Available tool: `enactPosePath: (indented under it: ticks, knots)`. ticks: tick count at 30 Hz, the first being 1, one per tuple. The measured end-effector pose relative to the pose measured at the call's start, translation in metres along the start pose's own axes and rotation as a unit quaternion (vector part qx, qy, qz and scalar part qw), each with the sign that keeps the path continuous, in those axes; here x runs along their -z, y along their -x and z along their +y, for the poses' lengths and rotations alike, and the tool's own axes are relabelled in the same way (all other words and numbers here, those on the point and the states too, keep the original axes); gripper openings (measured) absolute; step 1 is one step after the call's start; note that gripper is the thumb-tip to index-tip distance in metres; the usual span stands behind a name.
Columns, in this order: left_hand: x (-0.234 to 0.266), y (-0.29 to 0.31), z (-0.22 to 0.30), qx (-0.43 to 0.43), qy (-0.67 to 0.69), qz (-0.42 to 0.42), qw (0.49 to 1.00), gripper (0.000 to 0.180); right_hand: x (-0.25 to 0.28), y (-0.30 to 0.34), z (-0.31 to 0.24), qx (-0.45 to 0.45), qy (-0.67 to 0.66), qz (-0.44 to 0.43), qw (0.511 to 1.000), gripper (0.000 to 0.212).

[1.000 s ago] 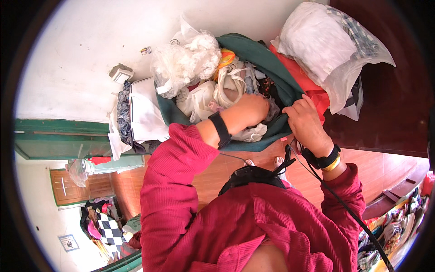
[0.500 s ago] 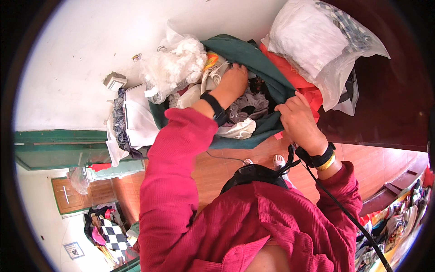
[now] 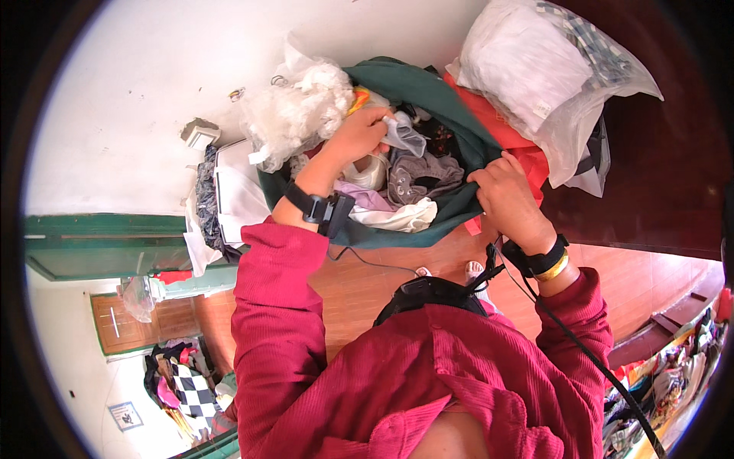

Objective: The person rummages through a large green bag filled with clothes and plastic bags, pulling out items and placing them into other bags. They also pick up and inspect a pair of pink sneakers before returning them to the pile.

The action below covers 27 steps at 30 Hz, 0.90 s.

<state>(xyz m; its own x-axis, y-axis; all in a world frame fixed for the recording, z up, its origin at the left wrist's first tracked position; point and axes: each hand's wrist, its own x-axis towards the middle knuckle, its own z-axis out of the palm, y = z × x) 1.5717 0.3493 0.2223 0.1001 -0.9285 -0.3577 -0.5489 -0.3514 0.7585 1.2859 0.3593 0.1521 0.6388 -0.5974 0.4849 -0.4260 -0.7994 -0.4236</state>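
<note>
Green bag point(image 3: 451, 210) of clothes sits open below the person, against a white wall point(image 3: 138, 92). Left hand point(image 3: 355, 138) pinches a pale cloth point(image 3: 404, 136) inside it; right hand point(image 3: 505, 195) grips the bag's rim. Plastic-wrapped bundle point(image 3: 535, 76) lies beside.

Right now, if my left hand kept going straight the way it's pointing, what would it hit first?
Probably the pale grey cloth your left hand already pinches at its fingertips, with the dark clothes in the green bag just beyond. Depth is hard to judge here.
</note>
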Motion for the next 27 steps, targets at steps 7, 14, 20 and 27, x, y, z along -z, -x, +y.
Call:
enactPosePath:
  ticks: [7,14,20,27]
  knots:
    - [0.014,0.040,-0.017,-0.118,-0.066,-0.044,0.990,0.017,0.006,-0.003,-0.001,0.019,-0.006,-0.026,0.999,0.013]
    - [0.014,0.053,-0.024,-0.185,-0.098,-0.033,0.977,0.023,0.010,-0.002,-0.003,0.018,-0.001,-0.032,0.999,0.016]
    - [0.004,0.069,-0.016,-0.243,-0.107,-0.026,0.964,0.024,0.010,0.001,-0.003,0.018,-0.002,-0.036,0.999,0.020]
    - [-0.001,0.088,-0.012,-0.274,-0.135,-0.013,0.952,0.023,0.008,0.001,-0.002,0.012,-0.005,-0.047,0.999,0.020]
